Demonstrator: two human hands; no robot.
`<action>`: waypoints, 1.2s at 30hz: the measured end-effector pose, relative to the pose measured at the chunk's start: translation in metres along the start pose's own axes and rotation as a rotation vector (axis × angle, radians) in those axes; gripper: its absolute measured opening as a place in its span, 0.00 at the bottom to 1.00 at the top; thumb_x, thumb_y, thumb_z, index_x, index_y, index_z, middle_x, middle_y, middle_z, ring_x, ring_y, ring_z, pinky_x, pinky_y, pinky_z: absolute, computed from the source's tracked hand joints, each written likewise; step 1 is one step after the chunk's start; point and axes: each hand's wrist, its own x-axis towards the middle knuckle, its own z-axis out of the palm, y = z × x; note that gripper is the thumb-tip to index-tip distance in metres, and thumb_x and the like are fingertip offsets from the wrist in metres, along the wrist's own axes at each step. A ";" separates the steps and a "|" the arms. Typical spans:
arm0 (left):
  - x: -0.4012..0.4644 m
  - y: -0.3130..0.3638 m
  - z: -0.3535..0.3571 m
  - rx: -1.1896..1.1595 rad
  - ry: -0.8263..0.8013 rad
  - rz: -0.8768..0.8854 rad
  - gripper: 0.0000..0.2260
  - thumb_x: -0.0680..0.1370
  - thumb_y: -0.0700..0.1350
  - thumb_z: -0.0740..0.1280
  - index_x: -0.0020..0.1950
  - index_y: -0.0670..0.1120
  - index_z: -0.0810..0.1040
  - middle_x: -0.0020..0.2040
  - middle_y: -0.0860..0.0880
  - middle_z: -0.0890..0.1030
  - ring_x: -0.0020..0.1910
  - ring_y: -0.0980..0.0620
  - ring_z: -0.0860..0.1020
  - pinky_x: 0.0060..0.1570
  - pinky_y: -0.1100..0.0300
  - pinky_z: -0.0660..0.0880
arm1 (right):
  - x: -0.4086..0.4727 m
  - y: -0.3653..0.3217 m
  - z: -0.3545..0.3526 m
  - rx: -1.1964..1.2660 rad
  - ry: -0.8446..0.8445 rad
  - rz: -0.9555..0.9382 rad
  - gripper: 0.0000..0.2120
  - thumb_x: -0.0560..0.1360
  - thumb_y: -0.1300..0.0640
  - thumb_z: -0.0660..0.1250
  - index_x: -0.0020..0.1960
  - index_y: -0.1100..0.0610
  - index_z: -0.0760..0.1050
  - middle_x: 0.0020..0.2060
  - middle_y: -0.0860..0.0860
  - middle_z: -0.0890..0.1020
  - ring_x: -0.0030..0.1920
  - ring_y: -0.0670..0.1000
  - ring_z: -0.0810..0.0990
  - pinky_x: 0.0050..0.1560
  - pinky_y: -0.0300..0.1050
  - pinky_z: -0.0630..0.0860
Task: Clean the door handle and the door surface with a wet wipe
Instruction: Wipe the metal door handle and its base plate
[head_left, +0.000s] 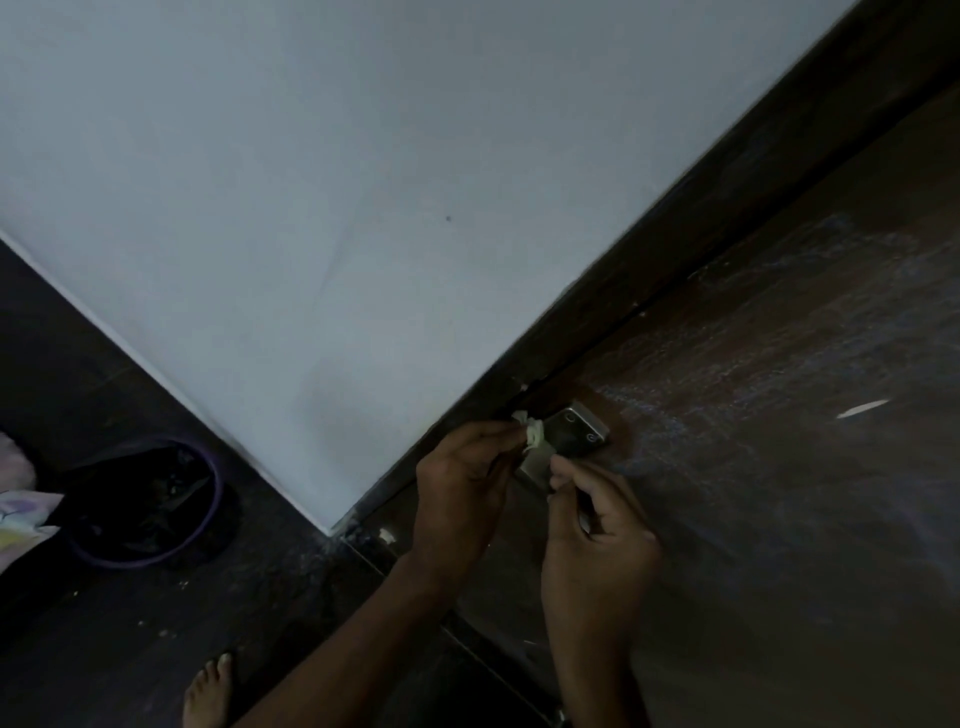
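While my left hand (462, 483) pinches the bunched wet wipe (532, 434) against the metal door handle (574, 434) at the brown door (779, 415) edge, my right hand (597, 525) curls its grip around the handle's lower part.

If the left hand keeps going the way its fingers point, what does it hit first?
Probably the metal handle plate. The left hand pinches the wet wipe right at the plate's edge, so the wipe would press onto it first. Depth is hard to judge in this dim view.
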 end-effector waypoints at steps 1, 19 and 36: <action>-0.002 -0.004 0.000 -0.013 0.002 -0.006 0.08 0.73 0.36 0.76 0.52 0.40 0.87 0.49 0.46 0.86 0.50 0.57 0.83 0.53 0.66 0.79 | -0.001 0.001 -0.001 0.000 0.007 -0.009 0.13 0.73 0.73 0.70 0.49 0.57 0.85 0.45 0.48 0.85 0.47 0.44 0.84 0.48 0.35 0.80; -0.021 0.003 0.021 -0.304 0.190 -0.779 0.09 0.74 0.35 0.73 0.46 0.49 0.86 0.41 0.55 0.87 0.46 0.56 0.85 0.50 0.54 0.82 | -0.039 0.021 0.005 0.087 0.021 0.221 0.26 0.72 0.72 0.70 0.40 0.39 0.83 0.40 0.47 0.86 0.43 0.52 0.85 0.44 0.48 0.83; -0.013 0.047 0.025 -1.265 -0.038 -1.651 0.14 0.82 0.34 0.59 0.65 0.33 0.75 0.62 0.31 0.77 0.60 0.37 0.77 0.70 0.47 0.69 | 0.018 -0.027 -0.036 -0.535 -0.112 0.194 0.07 0.77 0.53 0.68 0.48 0.51 0.85 0.38 0.50 0.86 0.30 0.39 0.72 0.31 0.29 0.61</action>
